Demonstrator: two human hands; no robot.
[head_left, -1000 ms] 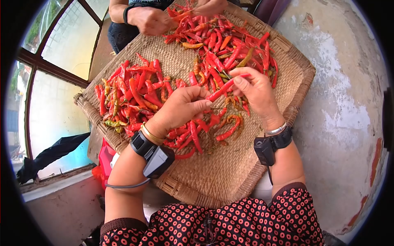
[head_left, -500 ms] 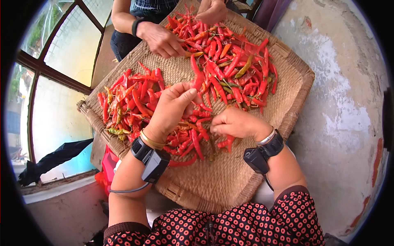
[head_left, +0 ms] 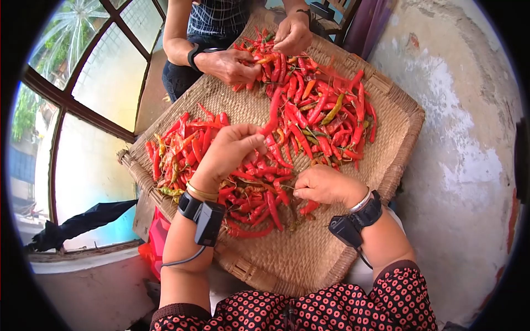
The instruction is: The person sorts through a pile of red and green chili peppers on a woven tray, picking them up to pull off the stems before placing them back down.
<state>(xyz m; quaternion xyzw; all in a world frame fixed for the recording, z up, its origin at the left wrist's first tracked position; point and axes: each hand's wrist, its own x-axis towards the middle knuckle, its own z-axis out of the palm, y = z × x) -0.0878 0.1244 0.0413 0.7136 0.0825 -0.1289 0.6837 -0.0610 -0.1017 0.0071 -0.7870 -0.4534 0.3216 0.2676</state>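
Note:
My left hand [head_left: 234,149] pinches a long red chili pepper [head_left: 273,113] between thumb and fingers, its tip pointing up and away from me. Closed at the fingertips, my right hand [head_left: 327,185] hovers over the near side of the heap, with a thin chili stem [head_left: 288,187] showing at its fingers. Beneath and left of my hands lies a pile of red chilies [head_left: 179,146], a few of them greenish. A bigger chili heap [head_left: 320,105] spreads over the far right. Both piles rest on a woven wicker tray [head_left: 298,256].
Across from me, a person's hands [head_left: 229,66] work at the far edge of the heap. A framed window [head_left: 88,160] stands on the left, with a folded black umbrella [head_left: 88,220] below it. A worn plaster wall [head_left: 447,138] rises on the right.
The view has shifted slightly. My left hand still holds the red chili. My right hand stays near the heap, and a thin stem now shows at its fingertips. The other person's hands have moved.

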